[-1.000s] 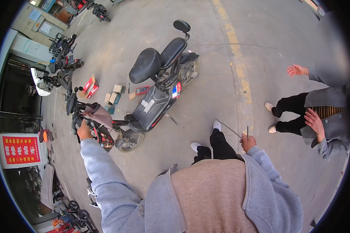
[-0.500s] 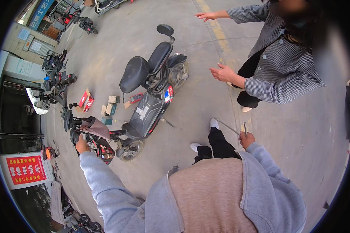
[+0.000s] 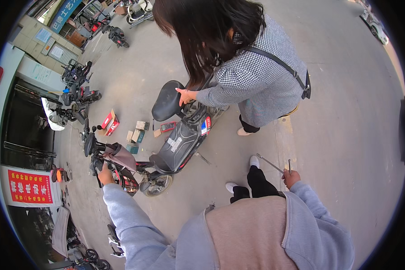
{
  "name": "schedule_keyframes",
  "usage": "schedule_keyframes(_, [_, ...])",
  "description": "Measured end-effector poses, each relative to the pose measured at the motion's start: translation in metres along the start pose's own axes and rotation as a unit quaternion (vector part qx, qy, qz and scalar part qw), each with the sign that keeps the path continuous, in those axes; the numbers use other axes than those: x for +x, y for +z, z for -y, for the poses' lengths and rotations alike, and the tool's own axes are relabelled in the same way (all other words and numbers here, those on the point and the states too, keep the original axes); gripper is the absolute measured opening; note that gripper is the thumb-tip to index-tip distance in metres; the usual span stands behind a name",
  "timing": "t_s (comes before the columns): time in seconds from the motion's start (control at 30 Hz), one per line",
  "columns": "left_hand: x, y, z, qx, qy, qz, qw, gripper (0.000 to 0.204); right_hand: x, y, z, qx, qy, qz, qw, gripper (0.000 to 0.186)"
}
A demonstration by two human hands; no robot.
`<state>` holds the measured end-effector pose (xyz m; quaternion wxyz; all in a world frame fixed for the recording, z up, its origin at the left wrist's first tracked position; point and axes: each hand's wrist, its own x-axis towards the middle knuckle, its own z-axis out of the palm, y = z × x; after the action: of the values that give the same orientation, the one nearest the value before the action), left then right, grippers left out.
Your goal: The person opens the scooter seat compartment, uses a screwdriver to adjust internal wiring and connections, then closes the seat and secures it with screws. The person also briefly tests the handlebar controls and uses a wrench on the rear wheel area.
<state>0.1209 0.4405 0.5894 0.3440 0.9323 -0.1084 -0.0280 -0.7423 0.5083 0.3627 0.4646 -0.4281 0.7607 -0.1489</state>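
Observation:
On the left, my left hand (image 3: 105, 174) is closed at the handlebar grip of a black electric scooter (image 3: 173, 150). Its fingers are wrapped on the far side and partly hidden. Low on the right, my right hand (image 3: 292, 178) is closed around thin metal rod tools (image 3: 270, 163). One long rod points away to the left, and a shorter end sticks up; whether they are one piece I cannot tell. Beyond the scooter's rear, a person (image 3: 256, 81) in a checked jacket bends over it, one hand (image 3: 185, 96) on the black seat (image 3: 167, 101).
Behind the scooter, a red open carton (image 3: 110, 123), small boxes (image 3: 138, 133) and a red handheld meter (image 3: 168, 127) lie on the concrete. A mauve cover (image 3: 121, 157) hangs by the handlebar. Several parked scooters (image 3: 78, 85) and a shopfront with a red sign (image 3: 30, 186) line the left.
The other person has stepped left to the scooter's rear, bent down and put a hand on the seat. My hands keep their holds; the view has shifted slightly.

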Motion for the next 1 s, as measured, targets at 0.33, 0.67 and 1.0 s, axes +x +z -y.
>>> schedule_keyframes(0.33, [-0.012,-0.002,-0.006,-0.061,0.011,0.015,0.998,0.067,0.003,-0.008,0.017,-0.043,0.01,0.01,0.999,0.05])
schedule_keyframes(0.67, [-0.023,-0.015,-0.004,-0.189,-0.033,0.041,0.981,0.044,0.036,-0.032,0.057,-0.034,0.001,0.029,0.999,0.05])
schedule_keyframes(1.0, [-0.033,-0.026,-0.032,-0.118,-0.1,0.053,0.987,0.041,0.168,-0.024,0.118,-0.101,0.034,0.087,0.991,0.046])
